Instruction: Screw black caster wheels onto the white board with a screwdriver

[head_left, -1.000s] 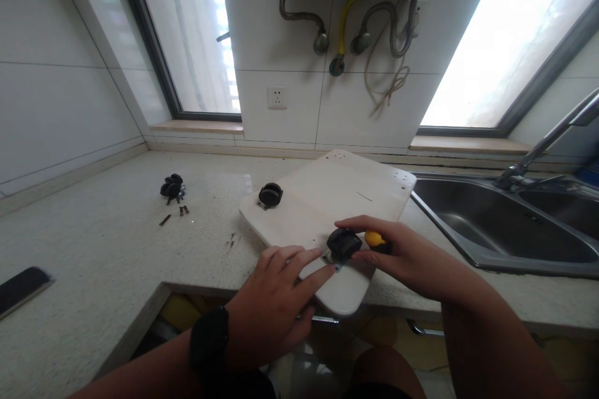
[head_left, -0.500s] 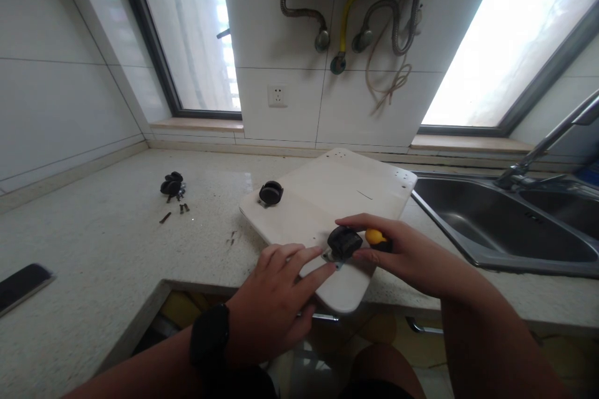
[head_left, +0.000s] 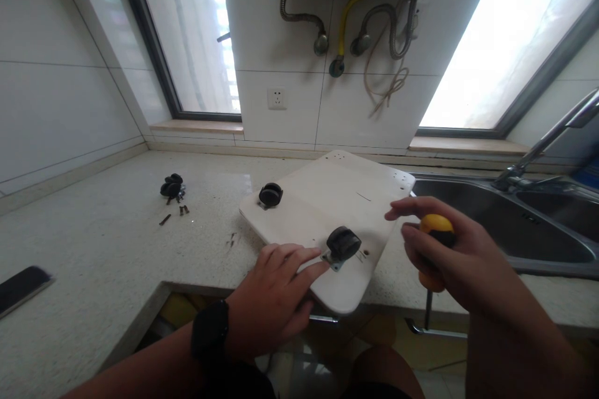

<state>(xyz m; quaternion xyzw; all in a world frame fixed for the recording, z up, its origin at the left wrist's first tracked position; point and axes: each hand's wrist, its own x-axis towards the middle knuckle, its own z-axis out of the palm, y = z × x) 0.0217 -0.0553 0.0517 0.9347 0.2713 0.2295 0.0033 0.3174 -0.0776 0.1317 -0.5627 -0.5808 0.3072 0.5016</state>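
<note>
My left hand [head_left: 281, 293] rests over the near left edge of a white board [head_left: 322, 193], its fingers stretched out. Two fingertips touch the metal plate of a black caster wheel [head_left: 344, 243] that stands on the board's near corner. Off to the right, above the counter's front edge, my right hand [head_left: 435, 249] is closed round a yellow and black screwdriver [head_left: 437, 224], its shaft pointing down. The thumb and index finger are free of the handle. A second caster wheel [head_left: 271, 194] sits at the board's left corner. Small holes show at the far corners.
Loose casters [head_left: 171, 186] and several screws [head_left: 182, 209] lie on the counter [head_left: 116, 230] to the left. A phone-like dark object [head_left: 23, 287] is at the far left. The sink [head_left: 468, 212] adjoins the board's right side; an open drawer [head_left: 173, 305] lies below.
My right hand has let go of the near caster and moved right and slightly down with the screwdriver. The caster stays on the board; my left hand has hardly moved.
</note>
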